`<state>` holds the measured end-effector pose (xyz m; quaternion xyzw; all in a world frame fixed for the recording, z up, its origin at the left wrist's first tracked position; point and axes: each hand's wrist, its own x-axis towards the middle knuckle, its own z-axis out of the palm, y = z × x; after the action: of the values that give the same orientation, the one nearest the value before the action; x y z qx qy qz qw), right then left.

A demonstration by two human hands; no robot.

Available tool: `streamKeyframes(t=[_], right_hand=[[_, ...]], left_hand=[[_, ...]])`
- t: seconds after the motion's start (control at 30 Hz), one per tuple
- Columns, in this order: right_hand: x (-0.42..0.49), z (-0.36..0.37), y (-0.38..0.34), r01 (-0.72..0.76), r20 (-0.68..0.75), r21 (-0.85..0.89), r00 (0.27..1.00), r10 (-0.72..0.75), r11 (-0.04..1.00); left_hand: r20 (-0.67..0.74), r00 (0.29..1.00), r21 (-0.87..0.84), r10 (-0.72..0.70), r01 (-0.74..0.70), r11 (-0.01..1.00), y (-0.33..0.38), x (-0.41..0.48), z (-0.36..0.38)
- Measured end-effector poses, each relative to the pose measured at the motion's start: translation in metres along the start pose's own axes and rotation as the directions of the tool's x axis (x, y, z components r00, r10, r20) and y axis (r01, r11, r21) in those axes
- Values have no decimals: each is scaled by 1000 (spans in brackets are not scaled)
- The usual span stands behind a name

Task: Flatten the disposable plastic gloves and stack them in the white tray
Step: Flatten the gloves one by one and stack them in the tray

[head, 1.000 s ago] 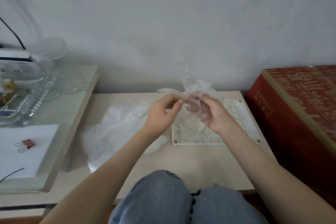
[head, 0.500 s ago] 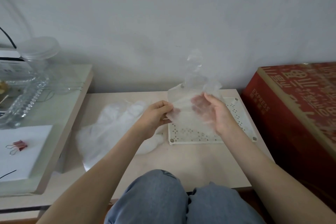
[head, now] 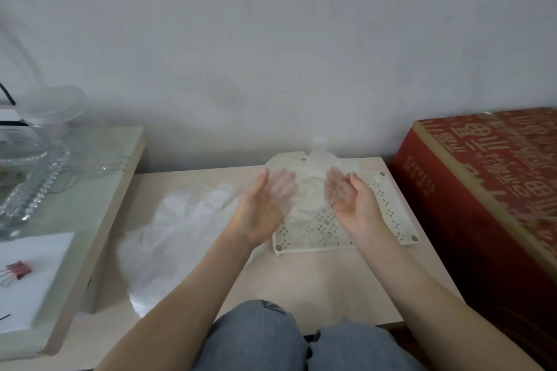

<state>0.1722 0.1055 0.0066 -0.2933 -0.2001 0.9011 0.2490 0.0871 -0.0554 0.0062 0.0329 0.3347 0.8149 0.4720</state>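
Note:
A clear plastic glove [head: 310, 190] is spread wide between my two hands, above the far half of the white perforated tray [head: 346, 247]. Its cuff reaches past the tray's back edge toward the wall. My left hand [head: 262, 211] is palm-up at the glove's left edge, and its fingers show through the plastic. At the right edge my right hand [head: 355, 205] is the same, fingers under the film and thumb free. A loose pile of more clear gloves [head: 174, 235] lies on the beige table left of the tray.
A red cardboard box [head: 482, 190] stands close against the table's right side. A lower glass-topped side table [head: 90, 190] at left carries glassware [head: 45, 117], a white pad [head: 30, 274] and a red binder clip [head: 18, 268]. My knees [head: 256, 337] are at the front edge.
The glove was bunched between my hands and is now opened out flat. My hands have moved apart and lowered it toward the tray.

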Motion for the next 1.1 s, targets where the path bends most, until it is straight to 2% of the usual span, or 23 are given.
streamKeyframes(t=[0.03, 0.1, 0.2, 0.27, 0.5, 0.57, 0.67, 0.8, 0.87, 0.93, 1.0, 1.1], right_hand=[[0, 2, 2, 3, -11, 40, 1000, -3, 999], [0, 4, 6, 5, 5, 78, 1000, -6, 997], [1, 2, 7, 1, 27, 45, 1000, -2, 999], [1, -4, 0, 5, 26, 11, 1000, -5, 1000], [18, -45, -43, 119, 67, 60, 990, -123, 991], [18, -57, -54, 142, 41, 5, 989, -142, 990], [14, -68, -65, 113, -79, -149, 989, -126, 982], [14, -80, -75, -19, -188, -411, 980, -64, 912], [16, -80, -74, -35, -229, -537, 968, -105, 843], [19, -75, -73, 37, -190, -756, 943, -273, 654], [23, -69, -72, 112, -52, -894, 936, -347, 435], [30, -55, -71, 217, 164, -956, 954, -251, 200]], left_hand=[[14, 999, 54, -37, 36, 998, -5, 2, 5], [-69, 996, 149, -55, 65, 987, -14, 8, 15], [-257, 966, 213, 9, 47, 976, -18, 19, 25], [-293, 956, 222, 26, 41, 974, -14, 22, 26], [-247, 969, 344, -20, 107, 933, -13, 36, 12], [-230, 972, 410, -47, 140, 901, -18, 40, 8], [-229, 967, 494, -108, 211, 843, -29, 48, 3], [-257, 955, 520, -150, 268, 811, -41, 53, -3], [-244, 955, 512, -169, 275, 814, -44, 56, -7], [-187, 964, 498, -191, 260, 827, -43, 56, -6], [-100, 970, 504, -223, 243, 829, -39, 54, 1], [60, 959, 587, -276, 190, 787, -32, 50, 18]])
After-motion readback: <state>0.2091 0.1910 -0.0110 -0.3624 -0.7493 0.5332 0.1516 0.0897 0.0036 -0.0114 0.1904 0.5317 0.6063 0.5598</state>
